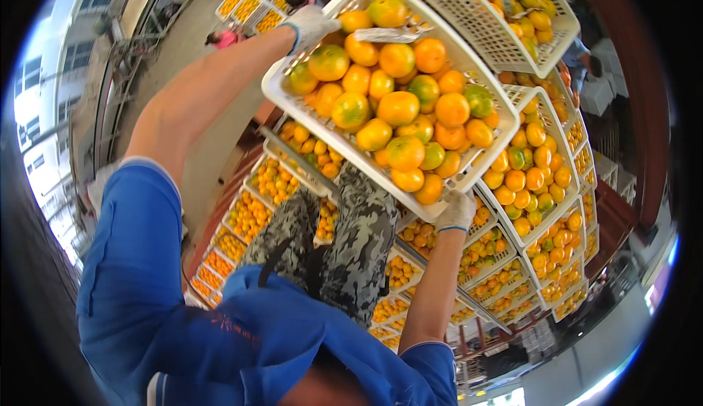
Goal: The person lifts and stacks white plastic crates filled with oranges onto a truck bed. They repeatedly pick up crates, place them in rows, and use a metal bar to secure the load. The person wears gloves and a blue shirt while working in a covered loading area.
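A white plastic crate (324, 126) full of orange and green-tinged mandarins (398, 108) is held up before me, tilted in the view. My left hand (310, 27), in a pale work glove with a blue cuff, grips its upper left end. At the lower right end my right hand (457, 211), gloved the same way, closes on the rim. A crumpled whitish strip (387, 35) lies on the fruit near my left hand. Below the held crate are my camouflage-trousered legs (357, 241), with a metal bar (302, 161) running in front of them.
Stacked crates of mandarins (533, 170) rise at the right, one higher crate (494, 27) close beside mine. More filled crates (247, 214) lie below on both sides. On the ground at upper left, two people (224, 38) are near several crates (247, 8). Another person (579, 68) is behind the right stack.
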Demonstrator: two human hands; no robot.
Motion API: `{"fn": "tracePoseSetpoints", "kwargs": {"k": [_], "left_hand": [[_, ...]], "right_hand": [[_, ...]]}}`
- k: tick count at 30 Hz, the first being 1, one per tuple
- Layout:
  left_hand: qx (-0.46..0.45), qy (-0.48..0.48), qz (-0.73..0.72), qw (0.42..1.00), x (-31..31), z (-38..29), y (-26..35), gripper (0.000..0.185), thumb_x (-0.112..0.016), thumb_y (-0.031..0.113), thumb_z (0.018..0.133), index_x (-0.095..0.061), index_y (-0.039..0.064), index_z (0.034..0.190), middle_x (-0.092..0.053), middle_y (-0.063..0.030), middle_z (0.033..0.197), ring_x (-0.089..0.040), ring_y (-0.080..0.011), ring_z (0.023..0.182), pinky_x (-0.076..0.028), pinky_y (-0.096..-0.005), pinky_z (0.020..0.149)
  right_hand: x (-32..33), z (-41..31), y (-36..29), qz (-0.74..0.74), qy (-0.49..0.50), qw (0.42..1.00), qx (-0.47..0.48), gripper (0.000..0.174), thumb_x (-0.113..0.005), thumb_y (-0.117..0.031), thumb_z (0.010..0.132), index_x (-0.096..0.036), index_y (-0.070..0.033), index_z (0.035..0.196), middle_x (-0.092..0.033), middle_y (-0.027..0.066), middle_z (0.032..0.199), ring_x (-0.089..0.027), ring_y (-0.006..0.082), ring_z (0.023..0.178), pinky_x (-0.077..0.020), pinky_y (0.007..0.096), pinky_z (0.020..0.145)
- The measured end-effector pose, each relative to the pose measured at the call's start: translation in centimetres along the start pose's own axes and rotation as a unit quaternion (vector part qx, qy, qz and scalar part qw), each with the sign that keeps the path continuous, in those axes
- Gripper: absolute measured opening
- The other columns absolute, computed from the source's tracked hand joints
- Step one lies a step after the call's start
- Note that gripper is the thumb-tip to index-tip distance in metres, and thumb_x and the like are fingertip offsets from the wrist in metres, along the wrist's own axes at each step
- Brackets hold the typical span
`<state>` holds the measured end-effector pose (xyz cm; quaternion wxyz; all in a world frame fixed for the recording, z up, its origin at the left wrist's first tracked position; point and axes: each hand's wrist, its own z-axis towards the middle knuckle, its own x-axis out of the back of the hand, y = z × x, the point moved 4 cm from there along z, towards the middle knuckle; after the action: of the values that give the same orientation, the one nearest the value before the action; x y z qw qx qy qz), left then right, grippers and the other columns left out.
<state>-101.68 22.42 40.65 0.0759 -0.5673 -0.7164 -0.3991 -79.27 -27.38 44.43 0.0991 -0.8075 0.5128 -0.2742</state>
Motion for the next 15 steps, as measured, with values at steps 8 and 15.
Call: {"fn": "tracePoseSetpoints", "kwargs": {"k": [8, 15], "left_hand": [[0.006, -0.029, -0.125, 0.992, 1.2, -9.9, -1.3, 0.043, -0.085, 0.034, 0.097, -0.074, -0.005, 0.113, -0.066, -0.0062, 0.078, -0.062, -0.0166, 0.058, -0.051, -0.0351, 0.051], [0.065, 0.069, -0.279, 0.955, 3.4, -20.7, -13.6, 0.042, -0.086, 0.039, 0.097, -0.073, 0.0, 0.102, -0.065, -0.0043, 0.076, -0.059, -0.0134, 0.059, -0.05, -0.0307, 0.054]], "right_hand": [[3.8, -3.0, -3.9, -0.046, -0.056, 0.994, 0.086, 0.076, -0.044, 0.014, 0.083, -0.061, 0.006, 0.157, -0.068, 0.0231, 0.129, -0.07, 0.0307, 0.096, -0.0646, 0.0427, 0.082], [-1.4, -6.9, -6.3, -0.115, -0.143, 0.966, 0.183, 0.069, -0.046, 0.012, 0.085, -0.065, 0.01, 0.151, -0.069, 0.0245, 0.126, -0.07, 0.0256, 0.092, -0.0602, 0.0389, 0.076]]}}
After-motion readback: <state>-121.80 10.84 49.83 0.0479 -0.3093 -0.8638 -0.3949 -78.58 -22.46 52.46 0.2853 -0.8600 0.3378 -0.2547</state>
